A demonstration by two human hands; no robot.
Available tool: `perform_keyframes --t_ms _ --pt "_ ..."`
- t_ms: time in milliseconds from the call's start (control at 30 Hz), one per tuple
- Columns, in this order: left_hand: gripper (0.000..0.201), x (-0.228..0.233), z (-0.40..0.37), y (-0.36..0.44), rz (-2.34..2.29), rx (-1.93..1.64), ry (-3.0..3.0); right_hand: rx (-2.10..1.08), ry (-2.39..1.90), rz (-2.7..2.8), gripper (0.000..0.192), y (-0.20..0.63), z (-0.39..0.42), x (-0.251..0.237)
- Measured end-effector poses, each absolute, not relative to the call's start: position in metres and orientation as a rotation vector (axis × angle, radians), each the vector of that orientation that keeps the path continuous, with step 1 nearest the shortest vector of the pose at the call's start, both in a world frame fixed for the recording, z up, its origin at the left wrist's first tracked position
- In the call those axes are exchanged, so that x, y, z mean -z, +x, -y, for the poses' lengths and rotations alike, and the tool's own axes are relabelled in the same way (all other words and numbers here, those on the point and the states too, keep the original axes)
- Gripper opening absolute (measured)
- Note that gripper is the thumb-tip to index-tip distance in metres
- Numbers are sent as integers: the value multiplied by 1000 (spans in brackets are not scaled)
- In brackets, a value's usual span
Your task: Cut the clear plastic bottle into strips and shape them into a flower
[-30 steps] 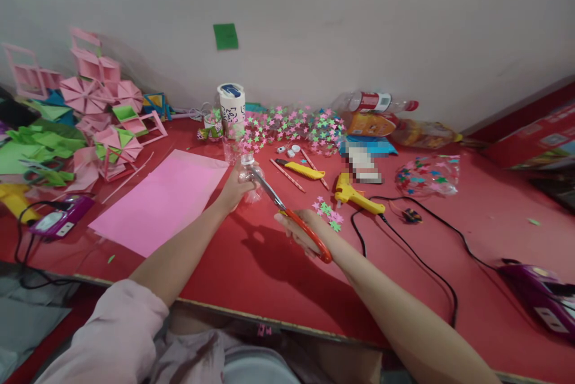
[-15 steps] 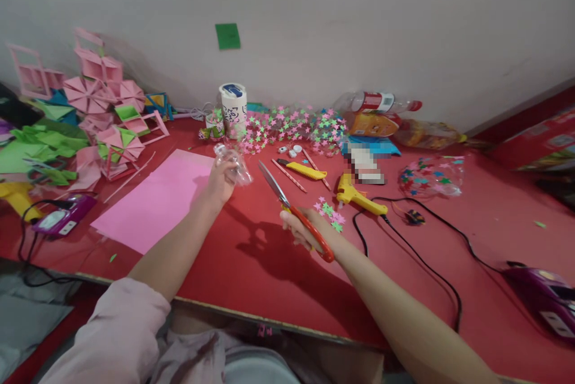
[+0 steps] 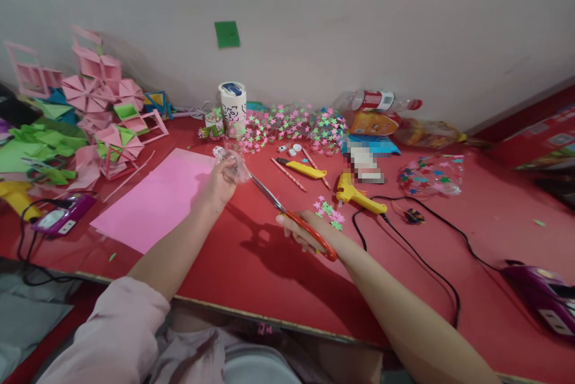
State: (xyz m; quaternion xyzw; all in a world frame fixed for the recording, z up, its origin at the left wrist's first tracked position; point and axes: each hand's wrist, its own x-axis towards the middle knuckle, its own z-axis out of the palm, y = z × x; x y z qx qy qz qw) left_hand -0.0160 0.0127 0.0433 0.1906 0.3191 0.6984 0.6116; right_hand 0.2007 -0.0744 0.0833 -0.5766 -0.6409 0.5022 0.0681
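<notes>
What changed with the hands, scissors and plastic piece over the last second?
The left hand tilted the clear plastic bottle piece up and leftward. The scissors in the right hand drew away, then their tips returned to its edge. Both grips unchanged. The pink sheet, yellow glue gun and red table stayed as they were.

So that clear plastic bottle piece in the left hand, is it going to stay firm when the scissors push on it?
Probably not. The clear plastic bottle piece looks thin-walled and empty, so it is likely light and may buckle under the red-handled scissors. Its glossy surface could slip in the left hand, and its rounded shape would probably roll if set down.
</notes>
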Motion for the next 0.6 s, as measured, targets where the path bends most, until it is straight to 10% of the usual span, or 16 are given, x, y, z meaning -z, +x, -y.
perform_keyframes --t_ms 600 --pt "22 -38 -8 -15 -641 -1464 618 -1539 -1618 1826 48 201 76 -85"
